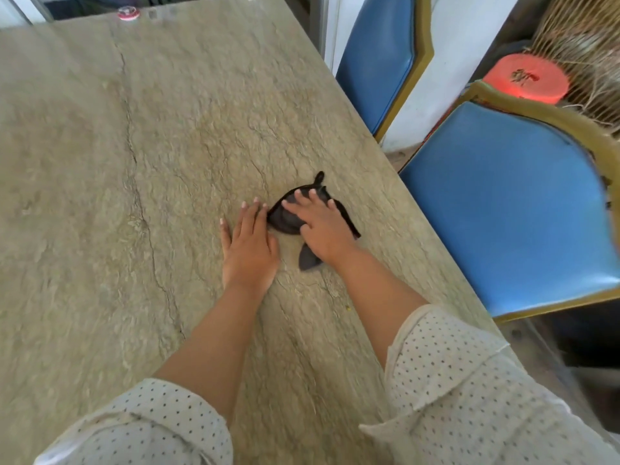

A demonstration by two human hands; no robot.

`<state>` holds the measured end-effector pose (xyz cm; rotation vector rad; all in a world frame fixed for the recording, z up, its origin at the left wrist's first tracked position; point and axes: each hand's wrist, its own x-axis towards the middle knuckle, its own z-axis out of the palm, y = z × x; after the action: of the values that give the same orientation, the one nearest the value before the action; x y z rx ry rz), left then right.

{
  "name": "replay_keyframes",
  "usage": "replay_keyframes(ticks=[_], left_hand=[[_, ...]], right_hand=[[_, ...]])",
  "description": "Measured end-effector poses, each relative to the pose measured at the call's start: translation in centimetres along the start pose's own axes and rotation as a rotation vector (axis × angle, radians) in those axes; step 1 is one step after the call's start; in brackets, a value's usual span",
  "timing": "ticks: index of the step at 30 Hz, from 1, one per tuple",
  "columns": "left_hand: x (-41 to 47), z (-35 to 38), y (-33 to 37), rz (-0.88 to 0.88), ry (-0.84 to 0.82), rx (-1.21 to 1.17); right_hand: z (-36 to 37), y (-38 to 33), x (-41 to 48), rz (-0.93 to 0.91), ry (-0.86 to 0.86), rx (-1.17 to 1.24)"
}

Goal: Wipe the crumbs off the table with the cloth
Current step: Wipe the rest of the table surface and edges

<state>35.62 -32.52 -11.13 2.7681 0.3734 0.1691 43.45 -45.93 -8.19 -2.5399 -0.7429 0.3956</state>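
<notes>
While my right hand [320, 226] lies flat on the cloth [285, 218], palm down with its fingers spread and pressing rather than curled round anything, the relation I care about is already fixed: the dark cloth sits directly beneath those fingers, just right of centre in the frame, on the table [134, 162] and near its right edge. Folds of it stick out at the top, at the lower right and beneath the wrist, so the bundle's long axis runs roughly from the upper left down to the lower right, close to parallel with that table edge.

My left hand [250, 243] rests flat on the bare stone just beside the cloth's left side, fingers extended and together, holding nothing; its fingertips come up against the cloth's edge, though I cannot tell whether they actually touch it. So the right hand is the one to drive the wipe.

One small yellow speck [348, 309] lies lower in the frame, between my forearms; I take it for a crumb. Other crumbs I cannot pick out against the mottled surface. I judge the next stroke should sweep down toward that speck and outward to the right edge.
</notes>
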Motion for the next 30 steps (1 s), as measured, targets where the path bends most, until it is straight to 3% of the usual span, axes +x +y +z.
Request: replay_keyframes(ticks=[4,9,12,15,17,19,22,25,30], left_hand=[[-0.7,-0.9,-1.0,-0.042,0.09,-0.323],[-3.4,-2.0,-1.8,0.028,0.058,-0.347],[-4.9,-2.8,-1.1,-0.022,0.06,-0.358],[-6.5,-3.2,1.6,0.019,0.076,-0.326],[-8.0,-2.6,4.3,0.11,0.008,-0.303],[-9.5,-1.3,6.3,0.118,-0.1,-0.134],[-10.6,0.8,6.9,0.114,-0.11,0.13],[-10.4,1.8,7.8,0.155,-0.039,0.165],[-12.4,2.9,11.4,0.394,-0.112,0.14]], right_hand=[[1.6,-1.3,-4.4,-0.023,-0.003,0.042],[3.8,-4.2,-9.4,0.006,-0.056,0.03],[2.5,-4.7,-10.6,0.048,-0.12,0.294],[0.8,-2.9,-13.1,0.176,0.149,0.438],[0.0,-0.9,-15.8,0.347,0.35,0.372],[-0.1,1.3,-18.5,0.511,0.454,0.229],[0.7,4.4,-21.4,0.629,0.525,0.036],[1.5,6.2,-22.7,0.584,0.53,0.045],[0.7,6.8,-22.9,0.581,0.516,0.182]])
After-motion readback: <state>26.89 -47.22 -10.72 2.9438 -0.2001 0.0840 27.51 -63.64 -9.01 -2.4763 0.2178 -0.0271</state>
